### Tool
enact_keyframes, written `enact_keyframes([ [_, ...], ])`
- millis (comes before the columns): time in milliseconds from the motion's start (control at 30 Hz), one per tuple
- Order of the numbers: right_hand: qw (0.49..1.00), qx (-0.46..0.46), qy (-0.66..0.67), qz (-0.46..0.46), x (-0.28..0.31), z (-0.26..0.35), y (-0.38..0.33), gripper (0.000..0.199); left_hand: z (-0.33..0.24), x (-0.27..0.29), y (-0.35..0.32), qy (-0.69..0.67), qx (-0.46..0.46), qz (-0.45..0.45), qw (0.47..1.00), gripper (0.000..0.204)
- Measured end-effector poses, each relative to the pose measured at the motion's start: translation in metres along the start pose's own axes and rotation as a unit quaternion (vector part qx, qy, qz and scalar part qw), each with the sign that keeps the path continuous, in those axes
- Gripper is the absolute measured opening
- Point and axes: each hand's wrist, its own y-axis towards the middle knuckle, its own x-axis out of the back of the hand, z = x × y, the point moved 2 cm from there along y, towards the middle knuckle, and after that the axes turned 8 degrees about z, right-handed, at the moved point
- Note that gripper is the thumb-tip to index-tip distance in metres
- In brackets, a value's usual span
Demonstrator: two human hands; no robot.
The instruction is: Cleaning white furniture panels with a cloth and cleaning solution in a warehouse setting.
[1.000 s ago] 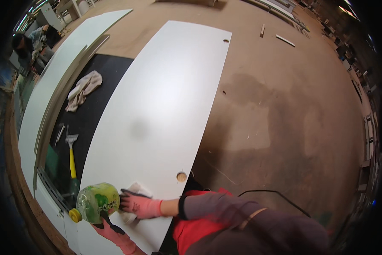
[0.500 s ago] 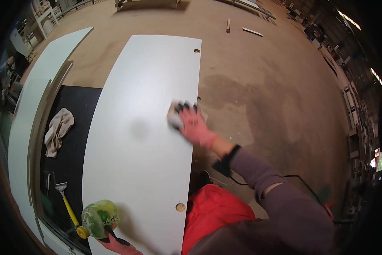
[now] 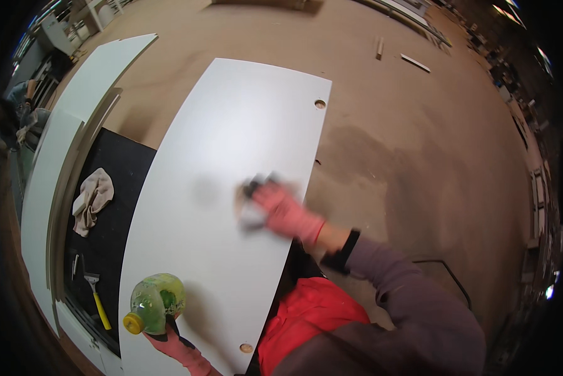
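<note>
Clearly hardest to read: the right hand (image 3: 284,213), close to the view's centre, fingertips smeared by blur. Beneath it, a pale cloth (image 3: 250,219) over the white panel (image 3: 212,244); the cloth's outline is lost, and I cannot tell whether the fingers clamp it or lie flat on it. Left hand (image 3: 173,344) at 7 o'clock, closed round the underside of a green-labelled bottle (image 3: 159,297), which hides most of its fingers; yellow cap toward 8 o'clock. The left forearm and the panel's near end are cut off by the lower edge.

Surroundings: scraper (image 3: 98,304) at 8 o'clock and crumpled rag (image 3: 94,200) at 9, both on a black surface (image 3: 121,150). Long pale boards (image 3: 56,163) stand beyond these, toward 9 to 10; a second person (image 3: 27,119), dim at the rim, is partly cut off behind them.

In the way: the right forearm crosses the panel's edge at 4 o'clock; the bottle covers part of the panel at 7 to 8.
</note>
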Motion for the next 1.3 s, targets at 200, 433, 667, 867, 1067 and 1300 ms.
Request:
enact_keyframes([
  [200,0.913,-0.211,-0.333,-0.110,0.086,-0.195,0.083,0.058,0.004,-0.058,0.000,0.029,0.013,-0.045,0.998,0.052],
  [433,0.994,0.048,0.036,-0.095,-0.039,-0.025,0.158,0.057,-0.022,-0.090,0.004,0.059,-0.001,-0.104,0.993,0.054],
  [667,0.967,0.255,0.023,0.009,-0.123,0.113,0.137,0.047,-0.036,-0.123,0.013,0.066,0.001,-0.115,0.991,0.051],
  [867,0.988,0.039,0.091,-0.118,-0.012,-0.061,0.224,0.059,-0.030,-0.092,0.026,0.082,0.027,-0.154,0.984,0.049],
  [1067,0.890,-0.303,-0.295,-0.169,0.110,-0.254,0.171,0.051,-0.009,-0.029,0.024,0.099,0.056,-0.223,0.968,0.053],
  [1300,0.921,-0.137,-0.361,-0.057,0.033,-0.159,0.141,0.050,0.011,0.009,0.031,0.101,0.076,-0.271,0.954,0.060],
])
